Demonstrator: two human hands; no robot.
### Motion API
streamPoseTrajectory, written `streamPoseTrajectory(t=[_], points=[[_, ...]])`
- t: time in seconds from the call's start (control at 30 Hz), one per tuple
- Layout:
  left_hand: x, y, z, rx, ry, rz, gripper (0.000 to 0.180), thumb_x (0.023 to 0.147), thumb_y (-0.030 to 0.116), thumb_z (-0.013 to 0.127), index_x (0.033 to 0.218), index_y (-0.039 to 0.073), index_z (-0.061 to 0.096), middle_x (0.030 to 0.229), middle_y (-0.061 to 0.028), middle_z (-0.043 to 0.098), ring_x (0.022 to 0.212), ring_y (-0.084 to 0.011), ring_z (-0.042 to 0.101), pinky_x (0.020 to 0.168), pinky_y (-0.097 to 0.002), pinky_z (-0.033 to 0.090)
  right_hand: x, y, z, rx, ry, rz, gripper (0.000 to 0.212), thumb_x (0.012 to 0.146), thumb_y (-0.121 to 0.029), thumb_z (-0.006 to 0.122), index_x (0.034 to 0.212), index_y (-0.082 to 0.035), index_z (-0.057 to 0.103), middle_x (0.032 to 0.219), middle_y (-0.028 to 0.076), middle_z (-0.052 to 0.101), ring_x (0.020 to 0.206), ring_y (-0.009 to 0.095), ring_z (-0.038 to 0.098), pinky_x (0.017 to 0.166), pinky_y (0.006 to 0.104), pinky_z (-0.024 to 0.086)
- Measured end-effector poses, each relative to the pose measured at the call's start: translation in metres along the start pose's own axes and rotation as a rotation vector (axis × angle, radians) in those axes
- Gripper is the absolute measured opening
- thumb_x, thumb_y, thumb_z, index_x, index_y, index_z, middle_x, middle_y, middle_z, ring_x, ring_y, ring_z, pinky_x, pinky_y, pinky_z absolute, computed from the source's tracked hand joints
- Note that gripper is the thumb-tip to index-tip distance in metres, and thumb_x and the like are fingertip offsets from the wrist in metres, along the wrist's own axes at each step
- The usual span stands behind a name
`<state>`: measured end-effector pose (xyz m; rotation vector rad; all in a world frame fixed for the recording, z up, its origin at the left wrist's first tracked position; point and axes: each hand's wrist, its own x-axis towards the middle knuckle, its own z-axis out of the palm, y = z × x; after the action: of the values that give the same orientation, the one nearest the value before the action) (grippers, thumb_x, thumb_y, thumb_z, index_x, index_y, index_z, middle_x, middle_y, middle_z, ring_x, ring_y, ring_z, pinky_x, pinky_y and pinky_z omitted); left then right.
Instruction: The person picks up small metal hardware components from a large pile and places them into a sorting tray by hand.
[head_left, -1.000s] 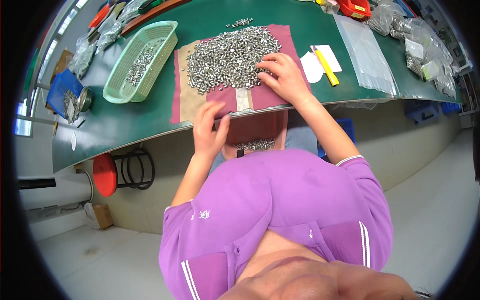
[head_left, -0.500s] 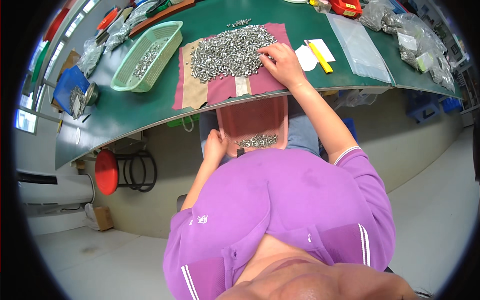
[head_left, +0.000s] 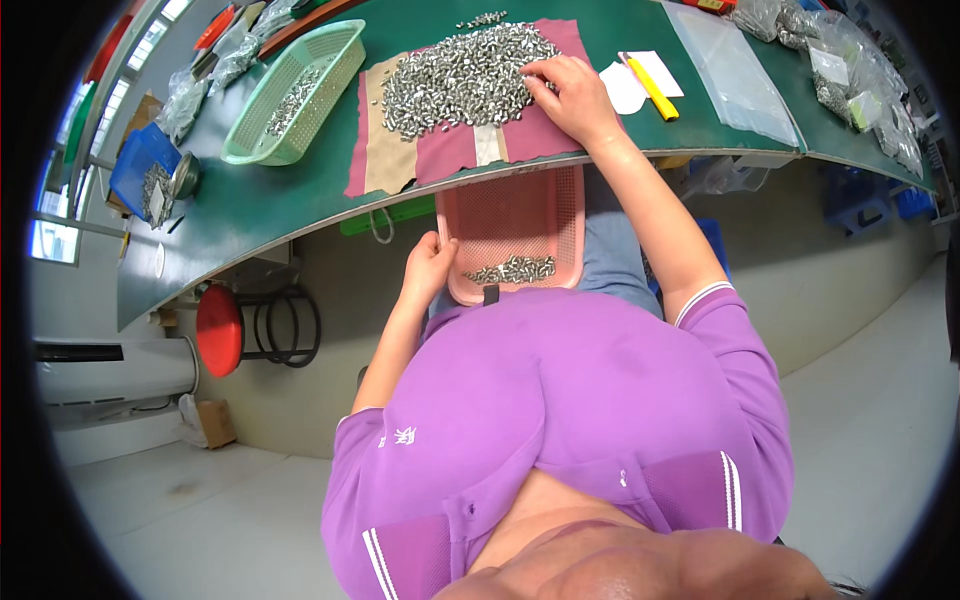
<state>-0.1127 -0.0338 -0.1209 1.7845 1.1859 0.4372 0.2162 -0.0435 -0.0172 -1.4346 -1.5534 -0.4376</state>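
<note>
A pink mesh tray rests on my lap below the table edge, with a small heap of metal parts at its near end. My left hand grips the tray's left rim. On the green table, a large pile of small silver metal parts lies on a maroon and tan cloth. My right hand rests on the right side of that pile, fingers curled among the parts.
A green plastic basket with several parts stands left of the cloth. A yellow marker and white paper lie right of it, then clear plastic bags. A blue bin sits far left. A red stool stands under the table.
My left hand dropped from the table edge to the pink tray's left rim on my lap. The view shifted, showing the whole tray. My right hand stays on the pile.
</note>
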Motion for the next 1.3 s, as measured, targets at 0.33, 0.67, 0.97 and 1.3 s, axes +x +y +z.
streamPoseTrajectory(t=[0.33, 0.67, 0.97, 1.3], points=[[-0.009, 0.023, 0.002, -0.020, -0.009, 0.045, 0.032, 0.093, 0.029, 0.060, 0.091, -0.002, 0.056, 0.076, -0.0163, 0.060, 0.071, -0.0258, 0.060, 0.068, -0.0401, 0.047, -0.003, 0.001, 0.002, -0.003, -0.029, 0.008, 0.015, 0.087, -0.018, 0.068, 0.099, -0.010, 0.071, 0.092, 0.007, 0.069, 0.089, 0.028, 0.064, 0.080, 0.0396, 0.050], [-0.023, 0.125, -0.071, 0.048, -0.262, 0.007, 0.013, 0.090, 0.012, 0.068, 0.091, 0.000, 0.063, 0.071, -0.0065, 0.065, 0.059, -0.0140, 0.061, 0.057, -0.0294, 0.048, -0.018, -0.033, -0.012, 0.038, -0.313, 0.246, 0.027, 0.081, -0.023, 0.071, 0.104, -0.009, 0.070, 0.096, 0.010, 0.064, 0.094, 0.031, 0.063, 0.082, 0.0420, 0.052], [0.070, 0.164, -0.004, 0.349, 0.100, 0.647, 0.058, 0.079, -0.002, 0.074, 0.133, 0.005, 0.055, 0.108, -0.0072, 0.064, 0.094, -0.0188, 0.061, 0.083, -0.0319, 0.052, -0.017, -0.037, -0.008, 0.290, -0.379, 0.167, 0.025, 0.080, -0.012, 0.073, 0.104, -0.009, 0.068, 0.094, 0.008, 0.064, 0.090, 0.028, 0.063, 0.081, 0.0402, 0.051], [0.074, 0.163, 0.008, 0.181, -0.002, 0.612, 0.070, 0.076, -0.003, 0.073, 0.141, 0.003, 0.047, 0.099, -0.0072, 0.065, 0.091, -0.0242, 0.059, 0.085, -0.0371, 0.049, -0.021, -0.036, -0.021, 0.297, -0.406, 0.280, 0.023, 0.078, -0.013, 0.071, 0.099, -0.007, 0.065, 0.094, 0.010, 0.061, 0.092, 0.031, 0.060, 0.082, 0.0422, 0.049]])
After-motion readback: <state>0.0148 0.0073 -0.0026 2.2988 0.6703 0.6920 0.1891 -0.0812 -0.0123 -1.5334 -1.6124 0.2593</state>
